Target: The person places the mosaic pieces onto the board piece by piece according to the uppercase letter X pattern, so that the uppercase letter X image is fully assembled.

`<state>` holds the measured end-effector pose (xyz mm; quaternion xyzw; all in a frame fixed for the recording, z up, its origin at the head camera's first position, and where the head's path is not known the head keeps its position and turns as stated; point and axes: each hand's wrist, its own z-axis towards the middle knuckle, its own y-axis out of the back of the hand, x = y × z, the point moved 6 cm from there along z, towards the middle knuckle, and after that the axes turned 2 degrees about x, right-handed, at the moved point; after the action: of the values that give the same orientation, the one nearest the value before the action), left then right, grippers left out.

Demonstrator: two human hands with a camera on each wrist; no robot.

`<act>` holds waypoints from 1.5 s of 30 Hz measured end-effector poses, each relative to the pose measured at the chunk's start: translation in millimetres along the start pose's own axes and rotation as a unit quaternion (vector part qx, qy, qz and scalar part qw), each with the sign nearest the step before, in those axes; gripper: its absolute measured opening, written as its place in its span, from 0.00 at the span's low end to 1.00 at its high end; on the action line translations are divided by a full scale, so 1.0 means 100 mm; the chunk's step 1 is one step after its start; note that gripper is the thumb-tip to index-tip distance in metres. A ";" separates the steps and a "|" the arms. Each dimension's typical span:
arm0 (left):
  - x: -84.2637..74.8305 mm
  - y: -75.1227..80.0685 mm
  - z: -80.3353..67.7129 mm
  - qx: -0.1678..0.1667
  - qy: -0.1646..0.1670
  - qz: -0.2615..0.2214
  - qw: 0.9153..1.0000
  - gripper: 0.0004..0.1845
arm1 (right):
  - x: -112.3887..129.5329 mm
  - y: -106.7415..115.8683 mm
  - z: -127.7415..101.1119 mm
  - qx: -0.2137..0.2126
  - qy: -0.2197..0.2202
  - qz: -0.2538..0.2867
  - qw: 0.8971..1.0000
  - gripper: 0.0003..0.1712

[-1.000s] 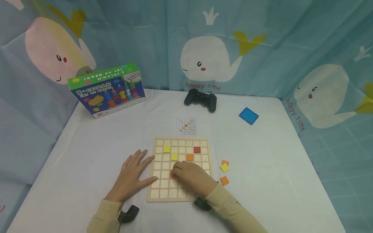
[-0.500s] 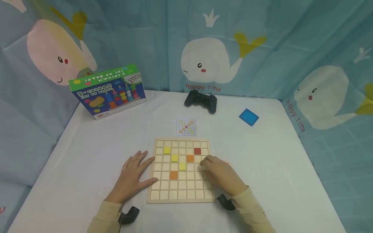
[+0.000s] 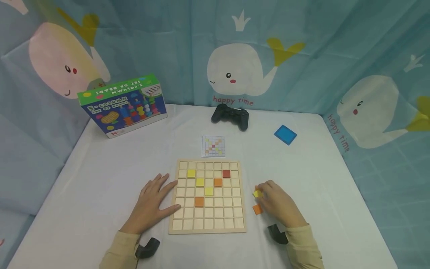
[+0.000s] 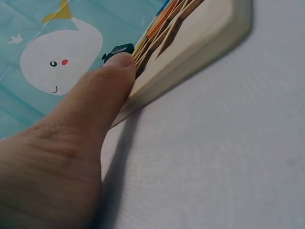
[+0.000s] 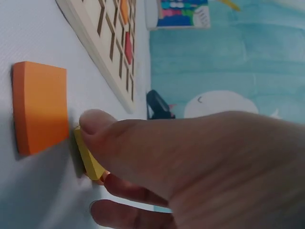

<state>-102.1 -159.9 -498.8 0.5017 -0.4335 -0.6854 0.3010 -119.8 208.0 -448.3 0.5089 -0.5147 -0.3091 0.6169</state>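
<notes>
The wooden grid board (image 3: 208,224) holds several small square tiles: three yellow, two orange and one red tile (image 3: 226,173). My left hand (image 3: 151,201) lies with fingers spread at the board's left edge; in the left wrist view its thumb (image 4: 102,81) rests on the frame. Right of the board, my right hand (image 3: 280,203) pinches a yellow tile (image 5: 88,155) between thumb and fingers, low over the table. A loose orange tile (image 5: 43,107) lies flat beside it. Another orange tile (image 3: 256,187) is mostly hidden behind the yellow one and my fingers.
A printed pattern card (image 3: 213,146) lies just beyond the board. Farther back are a black game controller (image 3: 230,116), a blue square piece (image 3: 285,134) and a bead-set box (image 3: 124,106). A whale-print curtain (image 3: 181,56) hangs behind the table.
My right hand has left the board and moved right to the loose tiles, now gripping a yellow one. A yellow tile near the board's middle has come into view. The left hand stays put.
</notes>
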 end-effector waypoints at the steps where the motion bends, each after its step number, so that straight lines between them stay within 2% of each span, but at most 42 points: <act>1: 0.00 0.00 0.00 0.001 0.000 -0.002 1.000 0.42 | 0.00 -0.01 0.00 0.003 -0.001 0.001 1.000 0.17; 8: 0.00 -0.01 -0.01 0.002 0.003 -0.007 1.000 0.42 | 0.05 -0.01 -0.01 0.011 0.002 -0.009 1.000 0.18; 13: 0.00 0.00 -0.02 -0.003 0.001 -0.001 1.000 0.42 | 0.19 0.05 0.01 -0.002 0.035 0.005 0.999 0.18; 17: 0.00 -0.01 -0.02 0.001 0.005 -0.001 1.000 0.42 | 0.47 0.09 0.03 -0.009 0.102 0.023 0.994 0.16; 21: 0.01 -0.02 -0.02 0.008 0.010 -0.003 1.000 0.42 | 0.77 0.04 0.08 -0.018 0.191 0.019 0.981 0.15; 26: 0.00 -0.01 -0.02 0.012 0.011 -0.005 1.000 0.42 | 1.01 -0.15 0.18 0.015 0.238 0.011 0.971 0.11; 29: 0.00 0.00 -0.01 0.012 0.009 -0.004 1.000 0.42 | 1.07 -0.23 0.21 0.028 0.252 0.006 0.967 0.10; 34: 0.01 -0.01 0.01 0.016 0.006 -0.006 1.000 0.42 | 1.09 -0.27 0.23 0.016 0.267 0.006 0.964 0.10; 45: 0.02 0.01 0.01 0.009 0.006 -0.004 1.000 0.42 | 1.12 -0.35 0.27 0.008 0.268 -0.021 0.963 0.07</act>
<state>-103.3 -161.5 -498.9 0.5103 -0.4359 -0.6795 0.2964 -109.3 88.0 -446.7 0.5884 -0.3222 -0.1705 0.7218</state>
